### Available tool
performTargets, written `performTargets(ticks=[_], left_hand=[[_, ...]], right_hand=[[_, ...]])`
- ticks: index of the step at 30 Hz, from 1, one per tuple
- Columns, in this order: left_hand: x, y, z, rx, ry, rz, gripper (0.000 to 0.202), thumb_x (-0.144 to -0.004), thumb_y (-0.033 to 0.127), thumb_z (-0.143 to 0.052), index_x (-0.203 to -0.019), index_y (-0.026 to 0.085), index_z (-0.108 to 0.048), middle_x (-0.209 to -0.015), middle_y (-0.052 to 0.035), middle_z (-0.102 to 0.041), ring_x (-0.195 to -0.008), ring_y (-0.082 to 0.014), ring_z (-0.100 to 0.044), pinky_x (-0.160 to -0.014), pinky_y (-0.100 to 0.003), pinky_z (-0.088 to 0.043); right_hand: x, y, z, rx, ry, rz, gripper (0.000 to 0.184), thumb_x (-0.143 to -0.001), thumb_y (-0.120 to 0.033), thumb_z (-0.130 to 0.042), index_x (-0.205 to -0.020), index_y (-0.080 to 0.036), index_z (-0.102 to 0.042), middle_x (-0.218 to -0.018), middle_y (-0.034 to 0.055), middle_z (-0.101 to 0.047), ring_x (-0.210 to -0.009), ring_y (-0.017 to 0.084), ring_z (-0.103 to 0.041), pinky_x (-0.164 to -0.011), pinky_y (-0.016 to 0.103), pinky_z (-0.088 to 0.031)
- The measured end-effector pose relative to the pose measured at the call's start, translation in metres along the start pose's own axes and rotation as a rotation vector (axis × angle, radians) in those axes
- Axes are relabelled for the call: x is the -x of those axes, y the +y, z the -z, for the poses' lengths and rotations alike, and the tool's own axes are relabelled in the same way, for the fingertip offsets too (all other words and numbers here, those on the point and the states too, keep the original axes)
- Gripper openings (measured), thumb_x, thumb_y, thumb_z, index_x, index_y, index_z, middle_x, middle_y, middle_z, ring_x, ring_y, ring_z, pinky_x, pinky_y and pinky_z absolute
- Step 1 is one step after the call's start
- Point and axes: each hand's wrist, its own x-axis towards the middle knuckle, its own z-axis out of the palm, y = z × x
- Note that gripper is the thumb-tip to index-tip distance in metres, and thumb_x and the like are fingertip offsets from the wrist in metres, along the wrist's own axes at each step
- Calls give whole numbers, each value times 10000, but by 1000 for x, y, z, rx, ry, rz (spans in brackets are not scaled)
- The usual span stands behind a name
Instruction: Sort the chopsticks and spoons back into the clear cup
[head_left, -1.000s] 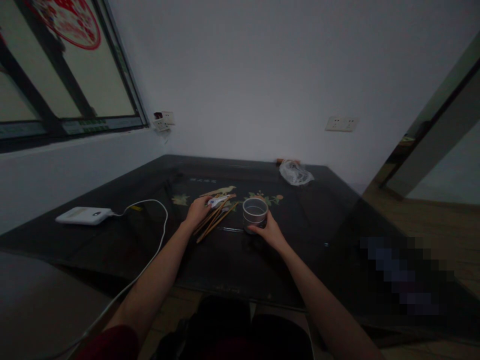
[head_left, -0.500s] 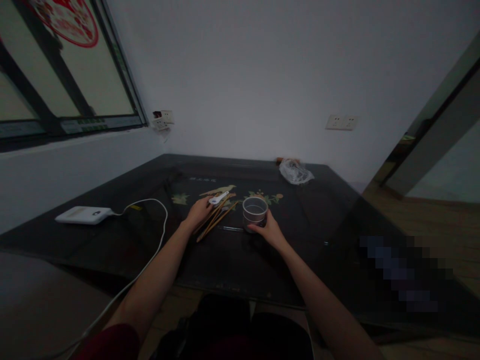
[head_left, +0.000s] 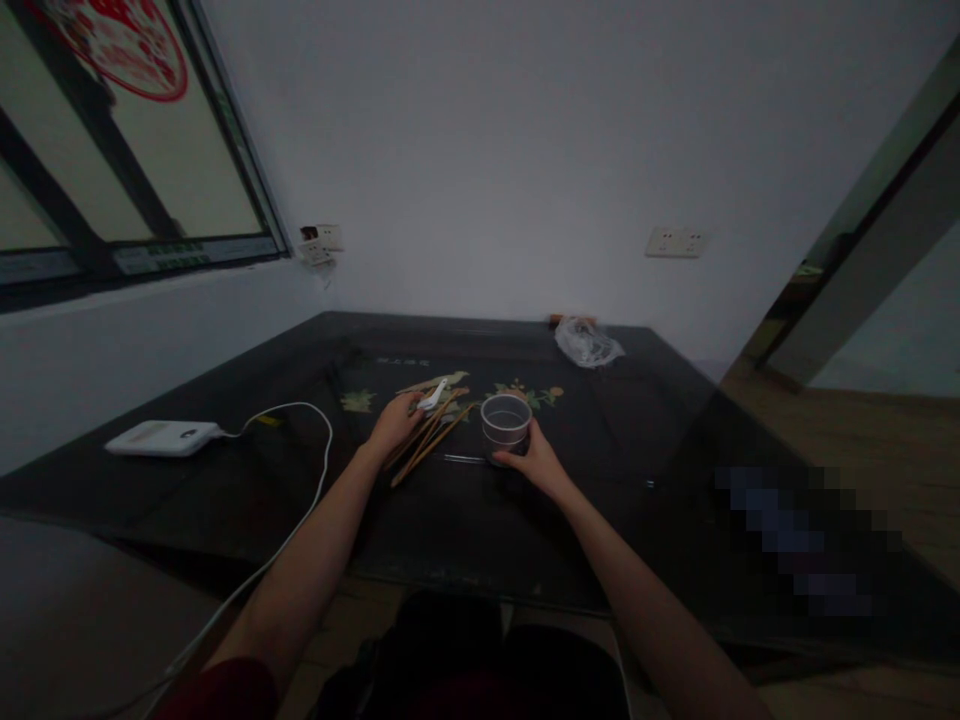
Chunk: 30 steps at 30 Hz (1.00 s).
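Observation:
My left hand [head_left: 394, 424] is closed on a white spoon [head_left: 433, 397], its handle pointing up and away to the right. Beneath and beside that hand several wooden chopsticks [head_left: 429, 440] lie in a loose, slanting bundle on the dark table [head_left: 480, 520]. My right hand [head_left: 534, 459] wraps round the right side of an upright round container [head_left: 505, 425] with a pale rim, its thumb across the front. From above, no contents can be made out in the container. Its far side is hidden from me.
A crumpled clear plastic bag [head_left: 588, 343] lies at the table's back edge beside a brown object [head_left: 571, 320]. On the left, a white device [head_left: 163, 437] trails a white cable [head_left: 328, 450] past my left forearm. A blurred patch [head_left: 787, 530] covers something on the right.
The spoon in my left hand has turned a little more upright and its bowl is tilted. My right hand stays on the container. The whole view has shifted slightly.

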Motion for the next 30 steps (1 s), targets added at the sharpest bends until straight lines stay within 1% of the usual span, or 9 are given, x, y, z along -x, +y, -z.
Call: performTargets(ticks=[4, 6, 8, 10, 12, 17, 19, 23, 30], left_hand=[[0, 18, 4, 99, 98, -62, 303, -857, 260, -471, -1100, 167, -626, -1116, -105, -647, -1063, -242, -586, -967, -406, -436], [1, 32, 5, 228, 90, -89, 295, -868, 308, -471, -1063, 160, -636, -1102, -106, -650, -1035, -235, -602, -940, -403, -459], [4, 49, 3, 409, 2, -103, 310, -862, 358, -502, -1063, 163, -633, -1125, -107, -645, -1031, -229, -612, -917, -392, -481], [7, 65, -1, 572, -174, -139, 385, -829, 374, -565, -1159, 175, -585, -1182, -109, -623, -1058, -227, -605, -923, -391, -484], [12, 79, -7, 670, -329, -175, 545, -767, 356, -657, -1263, 192, -505, -1254, -118, -579, -1101, -234, -585, -941, -396, -479], [21, 99, -27, 726, -500, -216, 719, -690, 334, -746, -1320, 185, -433, -1337, -149, -510, -1187, -276, -532, -1006, -435, -428], [24, 102, -36, 730, -497, -202, 773, -671, 340, -762, -1334, 174, -403, -1339, -162, -505, -1179, -284, -538, -1012, -449, -418], [27, 105, -46, 708, -390, -194, 815, -640, 355, -782, -1332, 163, -397, -1348, -167, -494, -1205, -288, -514, -1040, -451, -380], [32, 116, -42, 628, -283, -169, 774, -617, 358, -791, -1276, 137, -452, -1279, -160, -545, -1180, -287, -523, -1029, -445, -377]], right_hand=[[-1, 4, 1, 16, -29, 5, 830, -547, -271, -808, -1274, -182, -418, -1262, 119, -560, -1193, 243, -519, -1027, 398, -386], [-2, 6, 3, 29, -44, 3, 856, -537, -252, -811, -1288, -183, -406, -1279, 124, -547, -1195, 243, -518, -1025, 398, -390], [-2, 8, 4, 34, -54, 6, 872, -528, -228, -814, -1295, -185, -402, -1289, 127, -540, -1194, 246, -518, -1025, 401, -391], [-3, 11, 6, 37, -58, 9, 865, -525, -205, -812, -1293, -191, -413, -1282, 124, -548, -1188, 254, -523, -1021, 411, -394], [-4, 14, 8, 43, -60, -4, 844, -526, -186, -809, -1282, -193, -435, -1258, 124, -568, -1167, 266, -538, -1006, 424, -407], [-5, 19, 8, 54, -77, -24, 769, -544, -162, -793, -1244, -193, -477, -1229, 120, -590, -1129, 275, -563, -973, 442, -434], [-6, 20, 7, 58, -78, -24, 744, -549, -157, -786, -1229, -182, -483, -1224, 126, -592, -1122, 276, -566, -968, 446, -436], [-5, 19, 6, 60, -87, -15, 703, -559, -147, -768, -1203, -156, -489, -1213, 138, -595, -1117, 274, -567, -964, 443, -437], [-1, 13, 5, 73, -61, 40, 659, -578, -200, -769, -1180, -150, -507, -1200, 142, -602, -1123, 272, -564, -980, 439, -422]])
